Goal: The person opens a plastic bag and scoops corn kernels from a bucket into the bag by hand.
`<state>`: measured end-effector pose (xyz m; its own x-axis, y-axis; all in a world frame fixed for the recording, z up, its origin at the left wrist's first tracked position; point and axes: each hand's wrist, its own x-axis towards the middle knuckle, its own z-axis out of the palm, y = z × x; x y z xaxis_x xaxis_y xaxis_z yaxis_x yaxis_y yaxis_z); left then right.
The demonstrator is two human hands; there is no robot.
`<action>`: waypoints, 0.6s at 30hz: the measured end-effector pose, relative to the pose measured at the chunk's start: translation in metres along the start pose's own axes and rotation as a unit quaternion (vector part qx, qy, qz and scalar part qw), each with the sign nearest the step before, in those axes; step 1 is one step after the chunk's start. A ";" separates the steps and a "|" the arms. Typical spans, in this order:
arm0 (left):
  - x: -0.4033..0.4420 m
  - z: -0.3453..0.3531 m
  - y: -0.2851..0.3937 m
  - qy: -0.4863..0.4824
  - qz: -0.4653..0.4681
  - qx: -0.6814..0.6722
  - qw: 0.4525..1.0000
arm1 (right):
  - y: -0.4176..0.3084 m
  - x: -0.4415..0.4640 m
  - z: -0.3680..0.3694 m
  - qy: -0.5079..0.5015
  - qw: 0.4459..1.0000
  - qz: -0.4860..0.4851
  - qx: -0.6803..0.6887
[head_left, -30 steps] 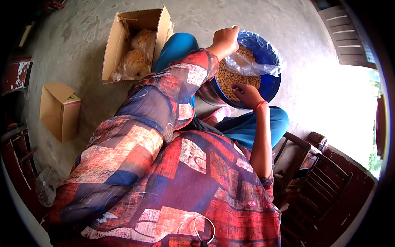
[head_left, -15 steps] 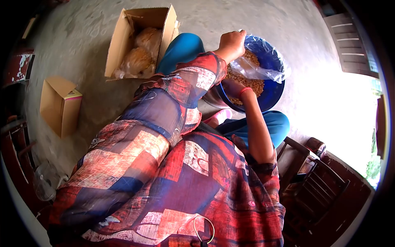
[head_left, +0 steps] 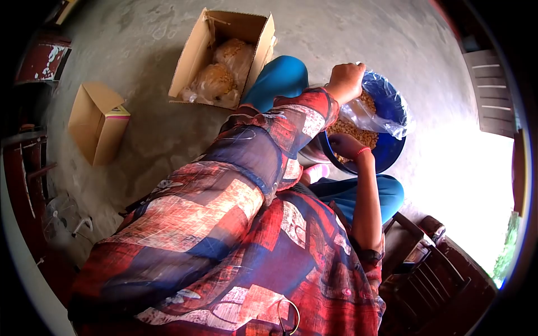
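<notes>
My left hand (head_left: 346, 81) is closed on the edge of a clear plastic bag (head_left: 363, 119) at the rim of a blue bucket (head_left: 390, 158). The bag's film lies over part of the bucket's opening. Small golden-brown pieces (head_left: 367, 138) fill the inside; I cannot tell what they are. Inside the near left part of the bucket, my right hand (head_left: 346, 147) has its fingers curled over the pieces, a red band at the wrist. What its fingers hold, if anything, is hidden.
An open cardboard box (head_left: 188, 67) with filled clear bags (head_left: 214, 82) stands left of the bucket. Farther left is a smaller open carton (head_left: 95, 126). A dark wooden chair (head_left: 428, 280) sits at lower right. My bent knees flank the bucket.
The whole view has shifted, so bucket and boxes appear farther right. My left hand keeps its hold on the bag's edge. My right hand remains in the bucket, its back now more visible.
</notes>
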<state>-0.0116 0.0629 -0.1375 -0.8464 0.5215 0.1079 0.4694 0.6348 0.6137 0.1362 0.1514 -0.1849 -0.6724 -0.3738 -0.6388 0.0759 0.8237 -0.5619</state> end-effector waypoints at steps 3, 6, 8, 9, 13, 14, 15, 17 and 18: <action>0.000 -0.001 0.000 0.000 0.006 0.004 1.000 | -0.008 -0.012 -0.007 0.009 0.994 0.039 0.103; 0.001 0.001 -0.001 -0.003 0.005 0.005 1.000 | -0.011 -0.020 -0.008 -0.003 0.996 0.025 0.080; 0.000 -0.002 0.000 -0.018 -0.001 0.008 1.000 | -0.016 -0.027 -0.008 0.029 0.998 -0.016 0.059; 0.000 -0.002 0.001 -0.019 -0.002 0.008 1.000 | -0.019 -0.031 -0.008 0.052 0.997 -0.004 0.056; 0.000 -0.004 0.001 -0.018 -0.002 0.013 1.000 | -0.018 -0.042 -0.003 0.127 0.991 -0.021 0.039; 0.000 -0.004 0.001 -0.019 -0.001 0.012 1.000 | -0.020 -0.046 -0.003 0.157 0.986 -0.006 0.054; 0.001 -0.005 0.001 -0.024 -0.003 0.014 1.000 | -0.023 -0.051 -0.002 0.186 0.980 0.011 0.070; 0.001 -0.006 0.002 -0.034 -0.009 0.014 0.999 | -0.024 -0.057 0.006 0.227 0.970 0.025 0.084; 0.001 -0.006 0.002 -0.035 -0.007 0.012 0.999 | -0.025 -0.058 0.009 0.266 0.958 0.036 0.097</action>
<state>-0.0125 0.0614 -0.1315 -0.8338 0.5505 0.0427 0.4635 0.6558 0.5959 0.1799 0.1494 -0.1383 -0.9365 -0.0057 -0.3506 0.2374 0.7257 -0.6458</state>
